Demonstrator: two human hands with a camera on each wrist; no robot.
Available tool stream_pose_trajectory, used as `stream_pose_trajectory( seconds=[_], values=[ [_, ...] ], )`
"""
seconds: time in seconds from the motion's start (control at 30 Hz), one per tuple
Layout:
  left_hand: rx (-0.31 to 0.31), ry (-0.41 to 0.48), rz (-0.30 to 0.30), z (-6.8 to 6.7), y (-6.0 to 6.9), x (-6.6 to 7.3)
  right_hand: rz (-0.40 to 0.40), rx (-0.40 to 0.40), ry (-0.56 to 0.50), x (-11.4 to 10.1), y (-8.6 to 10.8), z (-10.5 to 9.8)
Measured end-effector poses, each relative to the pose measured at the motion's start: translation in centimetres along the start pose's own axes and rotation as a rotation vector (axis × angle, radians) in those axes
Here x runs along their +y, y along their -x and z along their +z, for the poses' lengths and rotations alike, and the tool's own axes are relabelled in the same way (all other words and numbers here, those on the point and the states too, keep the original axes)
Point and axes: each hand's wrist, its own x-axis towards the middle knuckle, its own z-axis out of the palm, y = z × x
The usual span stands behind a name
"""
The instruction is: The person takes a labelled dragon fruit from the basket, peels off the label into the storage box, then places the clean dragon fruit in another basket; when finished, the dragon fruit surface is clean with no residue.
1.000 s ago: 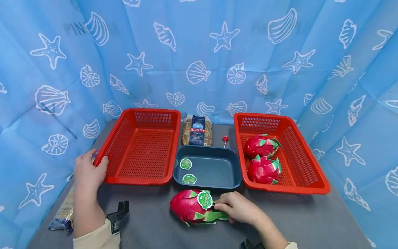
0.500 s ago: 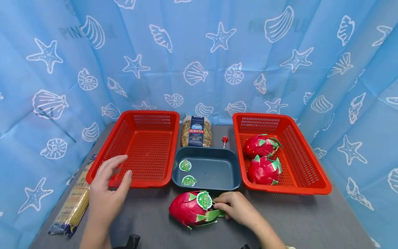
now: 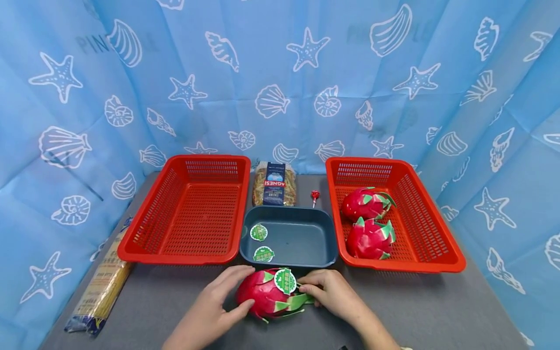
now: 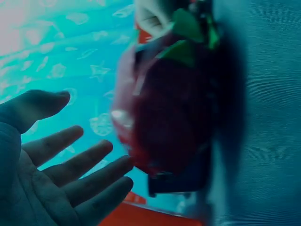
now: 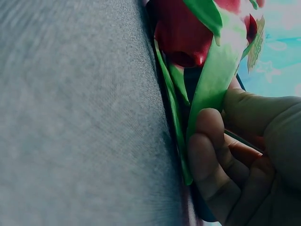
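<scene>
A dragon fruit (image 3: 262, 293) with pink-red skin and green leaf tips lies on its side on the grey table, in front of the blue tray. A round green-and-white sticker (image 3: 285, 281) sits on its top. My right hand (image 3: 330, 294) pinches its green leaves at the right end; in the right wrist view thumb and fingers close around a broad green leaf (image 5: 214, 77). My left hand (image 3: 214, 306) is at the fruit's left end, fingers spread and thumb apart. The left wrist view shows those fingers (image 4: 80, 165) extended beside the fruit; contact is hard to tell.
The blue tray (image 3: 302, 245) holds two round green stickers. A red basket (image 3: 179, 259) stands left; another red basket (image 3: 430, 228) at right holds two dragon fruits (image 3: 371, 238). Behind are an Agnesi pasta bag (image 3: 274, 184) and a lollipop (image 3: 314, 196). A spaghetti pack (image 3: 102, 287) lies far left.
My left hand has left the left basket's edge and come right and nearer to the dragon fruit's left end. My right hand keeps its pinch on the leaves. The left basket shifted slightly left.
</scene>
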Motion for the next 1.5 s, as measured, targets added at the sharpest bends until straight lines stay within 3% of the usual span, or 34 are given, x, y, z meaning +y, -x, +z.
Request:
stream_pose_trajectory(
  seconds=[0.1,0.37,0.67,0.93,1.23,1.5],
  values=[
    [-0.043,0.005,-0.004,0.7,-0.2,-0.9,0.008,0.001,-0.003,-0.1,0.1,0.0],
    [-0.182,0.072,-0.113,2.0,-1.1,-2.6,0.02,0.003,-0.029,-0.2,0.2,0.1],
    [-0.195,0.146,-0.136,2.0,-1.3,-2.9,-0.022,0.051,-0.009,-1.0,0.6,0.3],
    [-0.208,0.176,-0.084,1.9,-1.2,-3.3,0.016,0.095,-0.063,-2.8,0.7,-0.2],
    [-0.211,0.183,-0.053,2.0,-1.2,-3.7,0.017,0.2,-0.032,-4.2,-0.3,0.1],
    [-0.202,0.188,-0.062,2.0,-1.1,-3.7,0.07,0.168,-0.055,-5.9,-0.4,-0.9]
  ],
)
